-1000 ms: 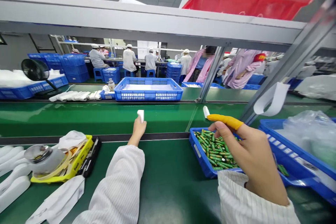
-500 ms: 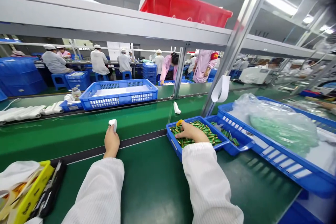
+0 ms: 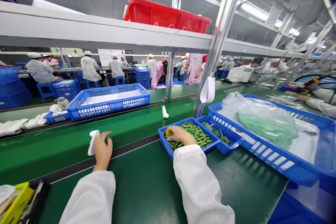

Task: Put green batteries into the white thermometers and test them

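Note:
My left hand [image 3: 103, 148] is over the green conveyor belt [image 3: 131, 123], its fingers apart. Just left of its fingers a white plastic device [image 3: 92, 142] with a wider head rests at the belt, close beside or touching the hand. My right hand [image 3: 182, 136] reaches into a blue bin [image 3: 166, 146] of small green batteries [image 3: 201, 134] with gold-coloured ends. An orange finger cot [image 3: 168, 131] covers one of its fingertips. The fingers are curled down among the batteries; what they pinch is hidden. A second white device [image 3: 165, 112] lies farther along the belt.
Beside the bin is a smaller blue bin [image 3: 228, 143] with batteries. A large blue crate [image 3: 265, 154] on the right holds a clear plastic bag [image 3: 265, 122]. Across the belt stands another blue crate [image 3: 110, 106]. A yellow tray [image 3: 19, 203] sits lower left. A metal post [image 3: 207, 73] rises ahead.
My left hand has moved left and nearer, and its fingers have opened from the white device. My right hand stays in the battery bin. The view has turned right.

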`<state>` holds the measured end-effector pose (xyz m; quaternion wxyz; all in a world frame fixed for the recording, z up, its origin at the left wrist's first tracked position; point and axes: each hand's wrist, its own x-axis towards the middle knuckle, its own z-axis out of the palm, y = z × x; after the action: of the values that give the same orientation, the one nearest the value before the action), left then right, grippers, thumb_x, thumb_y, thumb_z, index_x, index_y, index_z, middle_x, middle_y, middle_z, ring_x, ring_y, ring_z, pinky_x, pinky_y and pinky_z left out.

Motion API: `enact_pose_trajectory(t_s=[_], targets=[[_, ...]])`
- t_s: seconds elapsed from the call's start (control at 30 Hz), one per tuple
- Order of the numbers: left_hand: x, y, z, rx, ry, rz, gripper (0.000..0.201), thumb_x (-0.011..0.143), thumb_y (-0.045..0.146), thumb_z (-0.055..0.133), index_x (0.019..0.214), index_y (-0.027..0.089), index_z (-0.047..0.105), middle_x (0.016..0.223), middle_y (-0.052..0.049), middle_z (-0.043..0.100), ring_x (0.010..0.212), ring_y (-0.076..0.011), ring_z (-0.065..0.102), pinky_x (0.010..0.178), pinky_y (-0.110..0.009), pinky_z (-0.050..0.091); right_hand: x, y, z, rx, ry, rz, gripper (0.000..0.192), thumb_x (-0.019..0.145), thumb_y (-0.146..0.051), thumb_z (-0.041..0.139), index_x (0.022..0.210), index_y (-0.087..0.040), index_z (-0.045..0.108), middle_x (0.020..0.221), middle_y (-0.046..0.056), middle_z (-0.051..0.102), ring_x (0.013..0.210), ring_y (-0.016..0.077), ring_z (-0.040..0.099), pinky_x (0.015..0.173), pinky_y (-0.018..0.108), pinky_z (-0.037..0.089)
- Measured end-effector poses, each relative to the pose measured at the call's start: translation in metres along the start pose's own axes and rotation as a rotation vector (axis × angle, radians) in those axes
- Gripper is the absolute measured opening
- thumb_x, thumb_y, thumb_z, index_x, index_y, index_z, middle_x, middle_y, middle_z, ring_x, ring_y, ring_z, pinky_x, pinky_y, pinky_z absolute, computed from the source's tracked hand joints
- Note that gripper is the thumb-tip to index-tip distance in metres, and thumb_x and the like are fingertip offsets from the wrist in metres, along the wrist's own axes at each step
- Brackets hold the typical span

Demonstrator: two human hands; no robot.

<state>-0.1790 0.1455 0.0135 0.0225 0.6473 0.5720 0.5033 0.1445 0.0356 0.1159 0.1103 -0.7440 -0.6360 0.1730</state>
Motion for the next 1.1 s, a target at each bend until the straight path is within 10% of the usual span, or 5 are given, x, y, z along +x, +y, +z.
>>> enact_pose_trajectory(t_s=[0.4, 0.83, 1.1], targets=[[-0.003, 0.014, 0.018, 0.072, -0.234, 0.080, 0.040, 0.088, 0.029, 0.032, 0.108, 0.013, 0.063, 0.119, -0.014, 0.061, 0.112, -0.0299, 0.058, 0.096, -0.044, 0.048, -0.018, 0.003, -0.020, 0.136, 0.181, 0.083, 0.015, 0.097, -0.024, 0.056, 0.100, -0.011, 0.064, 0.076, -0.001, 0.067, 0.063, 0.0112, 0.063, 0.073, 0.029, 0.054], [0.027, 0.136, 0.139, 0.213, -0.718, 0.425, 0.047, 0.092, 0.019, 0.049, 0.139, 0.013, 0.045, 0.147, -0.017, 0.036, 0.131, -0.0278, 0.046, 0.108, -0.042, 0.041, -0.010, -0.013, -0.005, 0.046, 0.040, 0.089, 0.021, 0.093, -0.021, 0.064, 0.111, -0.011, 0.064, 0.116, 0.009, 0.065, 0.110, 0.0212, 0.062, 0.097, 0.042, 0.051], [0.038, 0.160, 0.186, 0.279, -0.769, 0.322, 0.053, 0.089, 0.018, 0.060, 0.140, 0.017, 0.044, 0.153, -0.015, 0.029, 0.126, -0.0296, 0.047, 0.104, -0.051, 0.044, -0.011, -0.013, -0.007, 0.106, 0.082, 0.038, 0.023, 0.089, -0.006, 0.061, 0.111, -0.008, 0.067, 0.115, 0.015, 0.068, 0.110, 0.0237, 0.064, 0.095, 0.036, 0.050]])
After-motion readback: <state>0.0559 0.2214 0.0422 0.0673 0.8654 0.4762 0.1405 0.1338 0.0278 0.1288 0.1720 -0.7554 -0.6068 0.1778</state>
